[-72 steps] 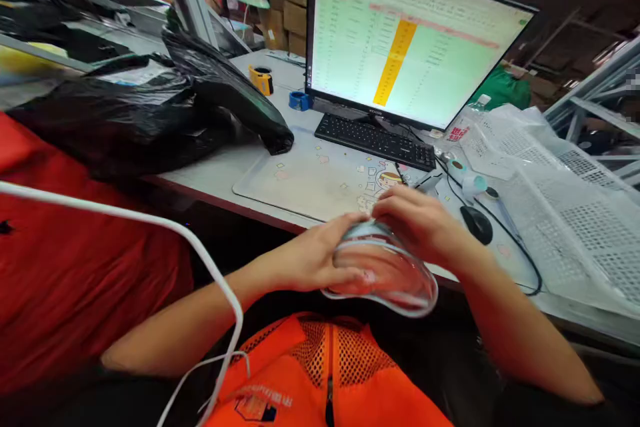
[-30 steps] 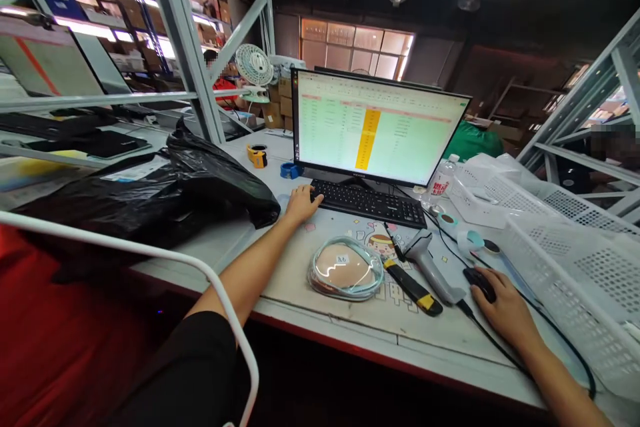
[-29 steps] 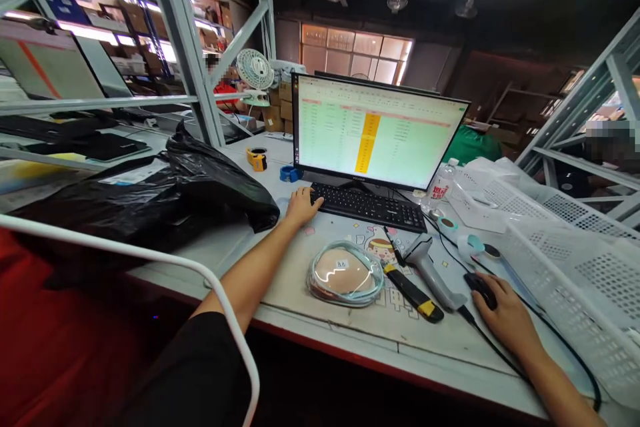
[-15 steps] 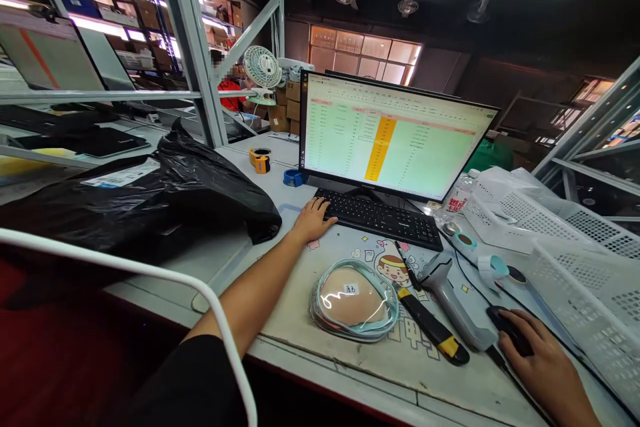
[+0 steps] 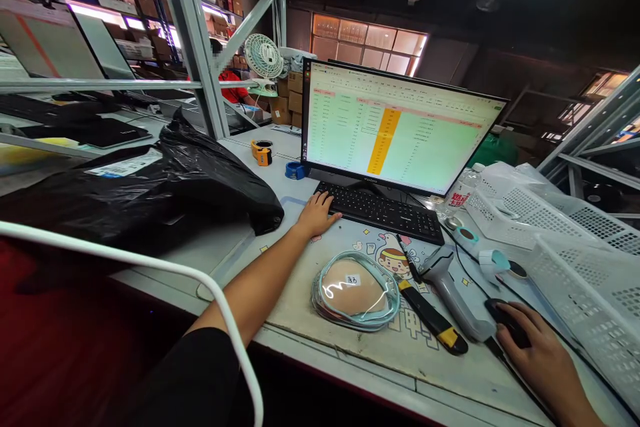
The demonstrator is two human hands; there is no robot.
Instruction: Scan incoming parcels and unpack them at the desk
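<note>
My left hand (image 5: 317, 215) rests at the left end of a black keyboard (image 5: 385, 211), its fingers spread over the keys and the thumb out to the side. At the right, my right hand (image 5: 535, 340) is closed over a black computer mouse (image 5: 506, 321). Between my arms lies a clear, blue-edged round pouch (image 5: 354, 292) with something beige inside and a small white label. Beside it are a black and yellow utility knife (image 5: 434, 317), a grey barcode scanner (image 5: 457, 297) and a black pen (image 5: 409, 257). Behind the keyboard stands a monitor (image 5: 400, 130) showing a spreadsheet with an orange column.
A black plastic bag (image 5: 200, 180) lies on the left of the desk. White perforated baskets (image 5: 590, 293) line the right side, near tape rolls (image 5: 494, 261). A white cable (image 5: 150, 260) crosses in front of me. A person in red (image 5: 233, 87) is beyond the metal frame.
The view has shifted slightly, with the desk items a little higher in the picture. Both hands stay where they were, on the keyboard and the mouse.
</note>
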